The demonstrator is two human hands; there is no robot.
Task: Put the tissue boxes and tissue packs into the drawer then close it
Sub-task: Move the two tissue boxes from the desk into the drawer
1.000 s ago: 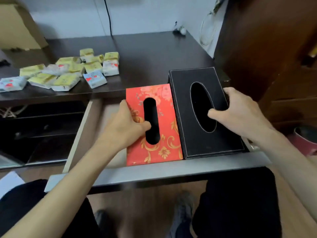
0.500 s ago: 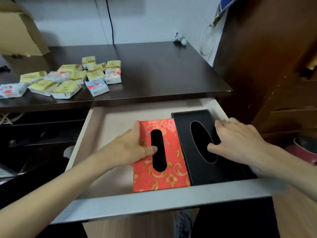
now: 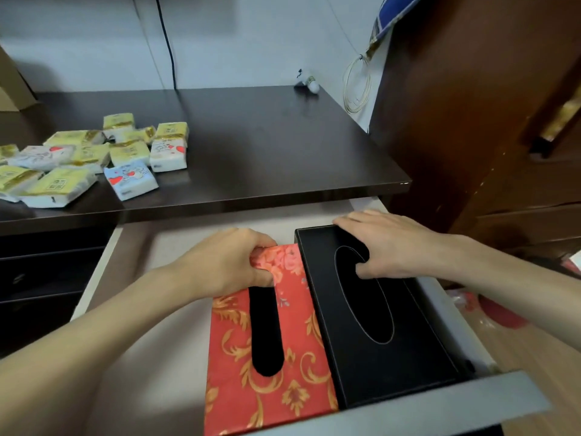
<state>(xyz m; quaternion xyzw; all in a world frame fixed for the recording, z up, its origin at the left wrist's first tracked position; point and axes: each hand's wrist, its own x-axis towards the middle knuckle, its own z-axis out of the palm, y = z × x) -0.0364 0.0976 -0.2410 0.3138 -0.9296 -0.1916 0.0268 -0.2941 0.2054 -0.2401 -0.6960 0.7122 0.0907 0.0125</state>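
Two tissue boxes lie side by side inside the open drawer (image 3: 151,309), against its grey front. The red box (image 3: 295,366) with gold flowers is on the left, the black box (image 3: 405,350) on the right by the drawer's right wall. My left hand (image 3: 229,262) grips the far end of the red box, fingers hooked at its slot. My right hand (image 3: 386,243) rests on the black box's far end, thumb in its oval opening. Several small tissue packs (image 3: 94,155) lie on the dark desk top at the left.
The dark desk top (image 3: 283,146) overhangs the back of the drawer. A brown wooden cabinet (image 3: 471,121) stands close on the right. A black cable runs down the wall, and a small white object (image 3: 309,84) sits at the desk's back edge. Dark shelves are at the lower left.
Both boxes have come down from above the drawer front and now lie in the drawer. Both hands slid towards the boxes' far ends. The view moved closer and lower.
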